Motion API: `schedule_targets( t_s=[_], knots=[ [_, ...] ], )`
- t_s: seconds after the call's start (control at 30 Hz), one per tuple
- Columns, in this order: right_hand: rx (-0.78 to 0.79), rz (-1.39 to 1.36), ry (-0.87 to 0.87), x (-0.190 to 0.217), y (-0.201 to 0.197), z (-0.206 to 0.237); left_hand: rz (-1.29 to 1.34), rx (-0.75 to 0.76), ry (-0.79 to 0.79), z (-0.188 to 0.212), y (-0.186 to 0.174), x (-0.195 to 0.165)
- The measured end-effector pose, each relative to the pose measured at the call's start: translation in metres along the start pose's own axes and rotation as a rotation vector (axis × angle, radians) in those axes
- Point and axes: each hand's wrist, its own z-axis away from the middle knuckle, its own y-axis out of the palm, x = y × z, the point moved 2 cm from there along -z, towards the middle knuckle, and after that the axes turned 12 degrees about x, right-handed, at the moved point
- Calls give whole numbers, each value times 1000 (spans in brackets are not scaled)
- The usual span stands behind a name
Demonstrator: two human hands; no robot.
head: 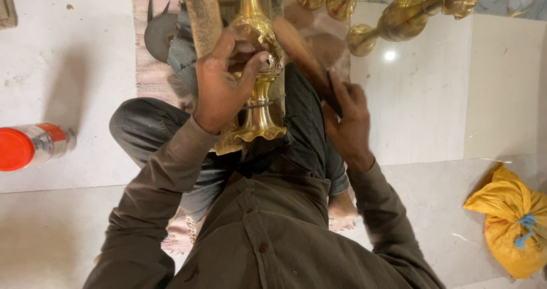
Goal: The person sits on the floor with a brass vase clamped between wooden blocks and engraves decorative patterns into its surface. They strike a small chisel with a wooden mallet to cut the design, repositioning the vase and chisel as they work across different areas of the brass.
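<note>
A brass vase [259, 67] is gripped around its body by the left hand [222, 84] over the lap; a wooden mallet [305, 58] is clenched in the right hand [347, 124], touching it.

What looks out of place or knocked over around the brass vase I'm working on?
A red-capped container lies on its side on the floor to the left, and several brass vases lie tipped over at the top right. The brass vase in your hands shows no visible damage.
</note>
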Motion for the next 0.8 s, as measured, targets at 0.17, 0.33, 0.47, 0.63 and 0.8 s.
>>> schedule_targets(
  t_s=[0.17,0.33,0.47,0.63,0.8],
  knots=[
    [9,226,-145,0,-28,-16,-83,-134,-37,8,11,-12],
    [-44,389,-300,13,-54,-33,-112,-212,-27,13,19,-17],
    [-11,590,-350,25,-79,-47,-144,-232,-37,13,21,-16],
    [-30,485,-468,46,-109,-53,-166,-219,-16,13,22,-17],
    [-16,416,-591,67,-123,-60,-184,-217,-15,13,24,-19]
  ],
)
